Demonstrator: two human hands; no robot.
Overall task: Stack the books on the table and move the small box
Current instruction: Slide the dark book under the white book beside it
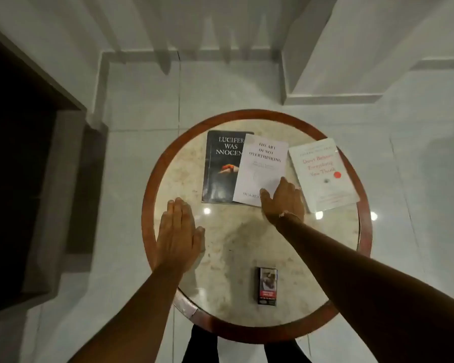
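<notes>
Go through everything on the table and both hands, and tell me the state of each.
Black book: closed, flat, partly under the white book.
White book: closed, overlapping the black book, right hand on its near corner.
Red-lettered book: closed, flat, apart.
Small box: closed, untouched.
Left hand: open, flat on table.
Right hand: open, on white book.
</notes>
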